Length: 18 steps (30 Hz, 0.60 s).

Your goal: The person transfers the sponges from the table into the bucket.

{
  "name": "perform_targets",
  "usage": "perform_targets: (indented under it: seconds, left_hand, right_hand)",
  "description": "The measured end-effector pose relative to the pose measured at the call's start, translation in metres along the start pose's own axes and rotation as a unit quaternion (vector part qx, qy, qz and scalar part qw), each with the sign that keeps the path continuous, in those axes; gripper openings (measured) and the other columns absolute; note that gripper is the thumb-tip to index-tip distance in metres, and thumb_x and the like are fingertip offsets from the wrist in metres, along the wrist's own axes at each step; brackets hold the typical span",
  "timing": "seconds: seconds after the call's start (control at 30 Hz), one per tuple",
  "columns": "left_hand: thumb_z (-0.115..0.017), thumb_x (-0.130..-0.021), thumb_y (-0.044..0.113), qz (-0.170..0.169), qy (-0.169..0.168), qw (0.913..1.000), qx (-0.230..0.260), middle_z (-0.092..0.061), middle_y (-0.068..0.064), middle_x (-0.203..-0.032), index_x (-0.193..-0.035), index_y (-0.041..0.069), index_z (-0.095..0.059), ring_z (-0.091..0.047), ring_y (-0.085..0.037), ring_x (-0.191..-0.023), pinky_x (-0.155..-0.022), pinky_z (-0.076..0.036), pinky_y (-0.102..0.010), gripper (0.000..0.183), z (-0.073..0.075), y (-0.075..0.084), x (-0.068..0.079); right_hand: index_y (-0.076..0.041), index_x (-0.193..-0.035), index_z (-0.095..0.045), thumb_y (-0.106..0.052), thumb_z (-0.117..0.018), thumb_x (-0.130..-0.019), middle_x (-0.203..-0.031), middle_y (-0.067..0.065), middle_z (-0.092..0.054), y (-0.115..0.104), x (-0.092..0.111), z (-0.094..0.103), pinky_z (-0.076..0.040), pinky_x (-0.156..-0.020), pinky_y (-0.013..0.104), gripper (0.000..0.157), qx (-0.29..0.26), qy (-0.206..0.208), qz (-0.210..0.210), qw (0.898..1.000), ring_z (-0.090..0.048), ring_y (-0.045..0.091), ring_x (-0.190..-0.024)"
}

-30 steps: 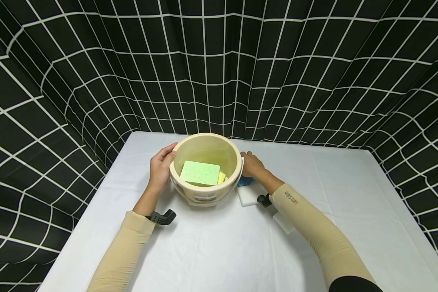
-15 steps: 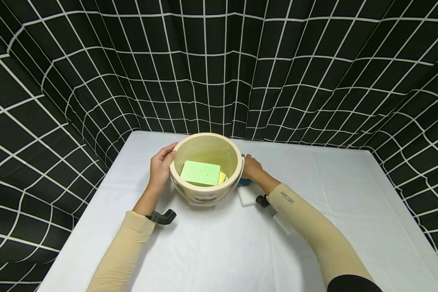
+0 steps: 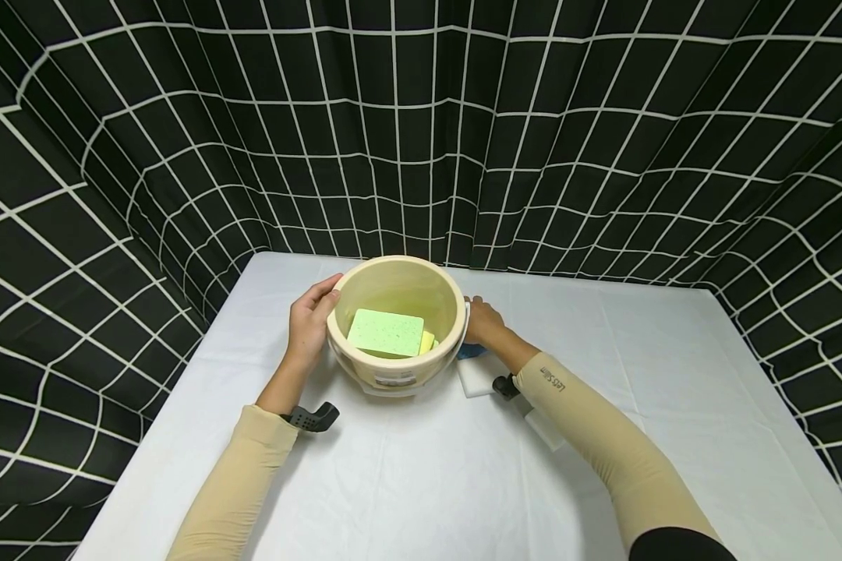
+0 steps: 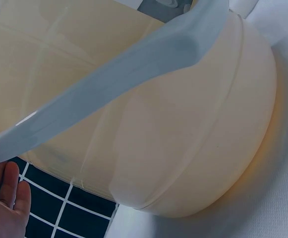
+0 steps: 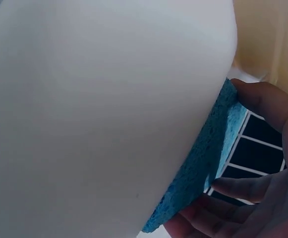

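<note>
Cream bucket (image 3: 393, 290) on a white-covered worktop (image 3: 400, 483), near the far edge and left of its midpoint. Inside, a speckled green sponge (image 3: 385, 333) lies next to a smaller yellow piece (image 3: 426, 341), only partly visible. The left hand (image 3: 310, 321) is held loosely open, fingers and thumb laid against the bucket's rim on the side toward the worktop's left edge; in the left wrist view, the bucket's handle (image 4: 109, 82) slants across its wall. The right hand (image 5: 262, 188), just beside the bucket on the side toward the worktop's right edge, is partly closed: it holds a blue sponge (image 5: 198, 168) between thumb and fingers. A white surface (image 5: 99, 119), out of focus, hides part of this sponge from the right wrist camera. A white block (image 3: 473, 380) lies nearer the worktop's front edge than the blue sponge; a second white piece (image 3: 544, 429) shows beside the right sleeve (image 3: 603, 444). Behind the far edge hangs a black curtain (image 3: 407, 125) with a white grid.
</note>
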<state>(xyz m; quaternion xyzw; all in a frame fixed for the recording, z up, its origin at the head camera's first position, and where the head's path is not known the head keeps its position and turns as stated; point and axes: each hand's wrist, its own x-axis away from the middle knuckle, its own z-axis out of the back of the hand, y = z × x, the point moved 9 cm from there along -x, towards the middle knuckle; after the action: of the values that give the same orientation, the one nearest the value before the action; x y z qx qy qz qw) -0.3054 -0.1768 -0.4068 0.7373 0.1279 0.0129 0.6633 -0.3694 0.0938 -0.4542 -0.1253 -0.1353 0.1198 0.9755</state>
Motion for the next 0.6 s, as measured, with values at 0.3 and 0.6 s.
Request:
perform_targets:
  seconds: [0.3,0.6]
  left_hand:
    - [-0.051,-0.098,0.010,0.007,-0.001,1.0000,0.003,-0.056,-0.016,-0.139,-0.132,-0.003,-0.057,-0.057,-0.013,-0.119,-0.094,-0.052,-0.014,0.036,0.000,0.000,0.001]
    - [-0.051,-0.098,0.010,0.014,-0.002,0.9999,0.005,-0.056,-0.015,-0.139,-0.132,-0.002,-0.057,-0.057,-0.013,-0.120,-0.094,-0.052,-0.014,0.036,0.000,-0.003,0.000]
  right_hand:
    - [0.001,-0.136,-0.048,-0.036,-0.058,-0.093,-0.124,0.025,-0.055,-0.001,0.000,0.005,-0.054,-0.092,0.053,0.058,0.022,0.000,0.005,1.000,-0.056,0.038,-0.112]
    - [0.006,-0.128,-0.051,-0.036,-0.059,-0.091,-0.118,0.027,-0.056,0.007,-0.002,0.015,-0.055,-0.088,0.054,0.056,0.001,0.020,-0.009,1.000,-0.059,0.039,-0.105]
